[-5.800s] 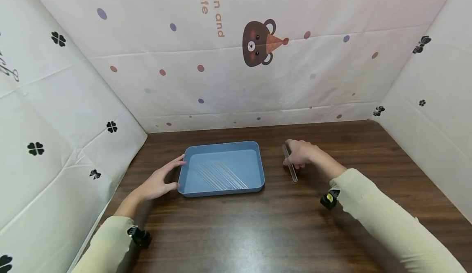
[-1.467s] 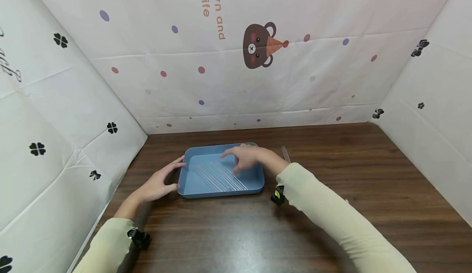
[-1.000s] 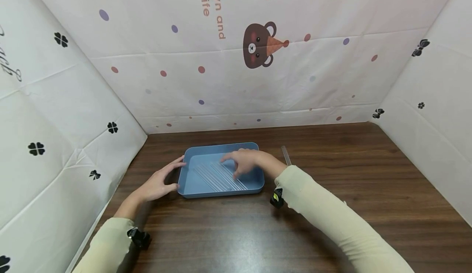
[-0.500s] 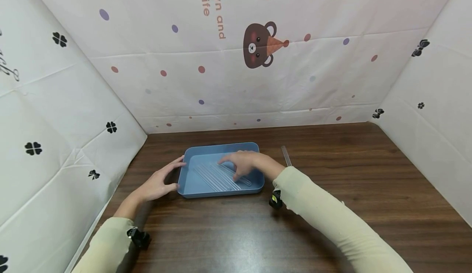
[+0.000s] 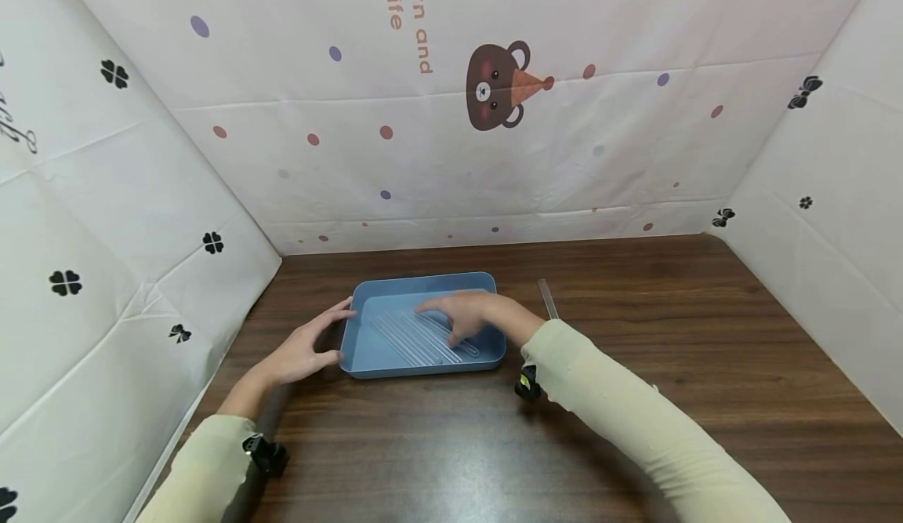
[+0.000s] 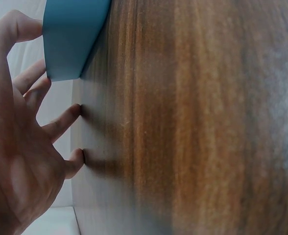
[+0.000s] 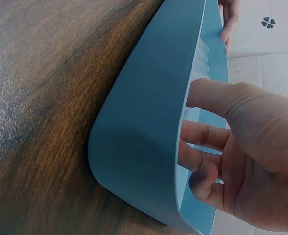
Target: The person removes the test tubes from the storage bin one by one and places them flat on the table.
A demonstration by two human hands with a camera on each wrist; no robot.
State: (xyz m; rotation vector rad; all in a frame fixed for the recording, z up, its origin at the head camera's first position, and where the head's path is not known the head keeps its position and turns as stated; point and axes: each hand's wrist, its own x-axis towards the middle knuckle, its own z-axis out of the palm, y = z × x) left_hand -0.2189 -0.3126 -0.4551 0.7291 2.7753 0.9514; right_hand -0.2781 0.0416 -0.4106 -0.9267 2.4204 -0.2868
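Observation:
A shallow blue tray (image 5: 416, 372) stands on the wooden table, with several clear test tubes (image 5: 402, 343) lying slantwise in it. My left hand (image 5: 299, 354) touches the tray's left end with thumb and fingertips; in the left wrist view its other fingers are spread down to the table beside the tray wall (image 6: 73, 44). Inside the tray's right half, my right hand (image 5: 467, 313) holds one test tube (image 5: 471, 349) between thumb and fingers; its rounded end shows past the thumb. The tray's side wall (image 7: 139, 107) hides the fingertips in the right wrist view.
Another clear tube (image 5: 546, 296) lies on the table (image 5: 635, 296) right of the tray, partly behind my right sleeve (image 5: 600, 374). White printed sheets (image 5: 395, 154) stand as walls behind and at both sides.
My right hand has come from the tube on the table, now left there, into the tray. One test tube's rounded end has swung right, out of line with the others. The left hand stays put.

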